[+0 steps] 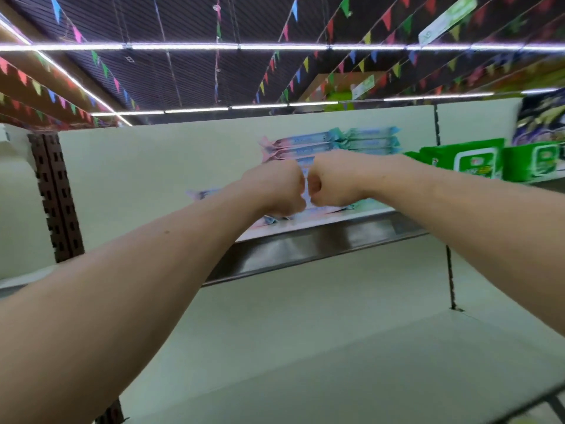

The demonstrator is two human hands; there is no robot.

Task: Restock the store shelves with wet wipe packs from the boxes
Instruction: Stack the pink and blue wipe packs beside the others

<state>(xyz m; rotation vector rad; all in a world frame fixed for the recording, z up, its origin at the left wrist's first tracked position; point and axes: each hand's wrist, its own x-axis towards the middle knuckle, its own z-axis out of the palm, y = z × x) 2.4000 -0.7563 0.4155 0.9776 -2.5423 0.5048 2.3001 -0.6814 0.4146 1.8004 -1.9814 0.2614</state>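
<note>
While we reach up with both arms to the upper shelf point(321, 240), our left hand point(275, 188) and our right hand point(333, 182) stand side by side in front of the wet wipe packs point(333, 142), with the knuckles almost touching. Both hands are curled like fists and show us only their backs. The fingers are hidden, so we cannot tell if they grip a pack or only push against the pile. The packs are pink at one end and blue-green at the other. They lie flat in a stack near the back panel, and some more lie low on the shelf under our hands. We judge that such packs are light and soft, with a smooth film that can slip, so a pile of them will bend and slide easily. It seems better to hold a few together with firm pressure on the broad faces, not by the thin crimped ends. Green packs point(467, 160) stand near on the right.
</note>
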